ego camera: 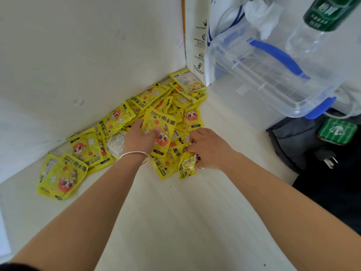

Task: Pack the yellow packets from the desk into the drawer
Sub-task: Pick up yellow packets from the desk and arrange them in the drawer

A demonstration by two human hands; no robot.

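Several yellow hand-warmer packets (117,118) lie heaped on the white desk (175,222) along the wall, reaching into the corner. My left hand (136,139), with a silver bracelet at the wrist, grips one yellow packet (159,126) between thumb and fingers at the middle of the heap. My right hand (207,147) is closed around a crumpled yellow packet (187,165) at the heap's near right edge. More packets (60,177) lie spread at the left end. No drawer is in view.
A clear plastic box with blue handles (273,75) stands at the right, a water bottle with a green label (322,18) above it. A white paper bag (197,36) stands in the corner. A dark bag (293,141), a green pouch (337,131) and a plug (328,157) lie off the desk's right edge.
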